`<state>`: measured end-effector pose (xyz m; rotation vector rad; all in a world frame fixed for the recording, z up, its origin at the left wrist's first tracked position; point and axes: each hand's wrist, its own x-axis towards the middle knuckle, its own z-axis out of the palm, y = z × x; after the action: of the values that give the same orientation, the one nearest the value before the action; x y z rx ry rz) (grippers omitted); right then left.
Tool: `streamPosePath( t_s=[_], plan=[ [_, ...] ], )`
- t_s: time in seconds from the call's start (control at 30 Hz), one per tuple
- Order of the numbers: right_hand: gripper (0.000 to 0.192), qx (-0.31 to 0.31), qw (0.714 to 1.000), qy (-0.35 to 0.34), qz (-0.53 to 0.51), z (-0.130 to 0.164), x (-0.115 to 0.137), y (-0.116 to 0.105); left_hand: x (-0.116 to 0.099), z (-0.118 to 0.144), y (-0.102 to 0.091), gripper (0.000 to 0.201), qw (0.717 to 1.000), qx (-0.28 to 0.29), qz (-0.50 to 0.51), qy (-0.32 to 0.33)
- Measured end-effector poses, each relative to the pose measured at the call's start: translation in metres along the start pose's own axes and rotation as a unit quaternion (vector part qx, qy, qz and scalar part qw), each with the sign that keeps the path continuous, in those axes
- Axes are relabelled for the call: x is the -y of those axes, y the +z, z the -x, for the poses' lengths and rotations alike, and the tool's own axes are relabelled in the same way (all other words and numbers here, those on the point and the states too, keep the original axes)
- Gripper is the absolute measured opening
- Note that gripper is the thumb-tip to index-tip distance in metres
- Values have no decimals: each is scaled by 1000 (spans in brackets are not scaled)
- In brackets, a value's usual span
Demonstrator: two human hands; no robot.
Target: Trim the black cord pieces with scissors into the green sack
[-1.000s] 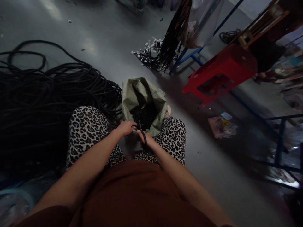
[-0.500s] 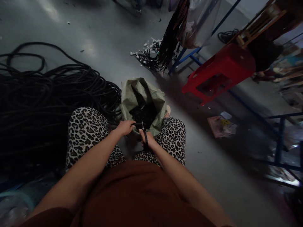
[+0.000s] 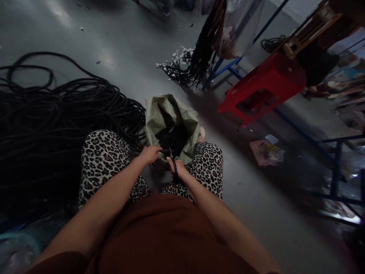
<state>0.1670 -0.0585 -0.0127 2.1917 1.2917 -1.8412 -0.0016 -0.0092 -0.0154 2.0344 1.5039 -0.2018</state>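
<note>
Little has shifted since a second ago: your left hand (image 3: 149,155) still pinches a black cable (image 3: 163,151) over the green sack (image 3: 171,118), your right hand (image 3: 176,169) closed on what look like scissors (image 3: 172,158). The cable should handle stiff-springy; grip beside the cut.

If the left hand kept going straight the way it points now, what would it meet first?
Probably the black cable piece it pinches, then the scissors in the right hand, above the green sack; depth is unclear.
</note>
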Motion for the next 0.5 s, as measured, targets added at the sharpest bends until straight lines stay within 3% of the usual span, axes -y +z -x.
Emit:
streamPosePath(
  t_s=[0.5],
  plan=[
    [57, -7, 999, -38, 7, -11, -10, 5, 2, -2, -1, 38, 1000, 11, 2, -20]
  ],
)
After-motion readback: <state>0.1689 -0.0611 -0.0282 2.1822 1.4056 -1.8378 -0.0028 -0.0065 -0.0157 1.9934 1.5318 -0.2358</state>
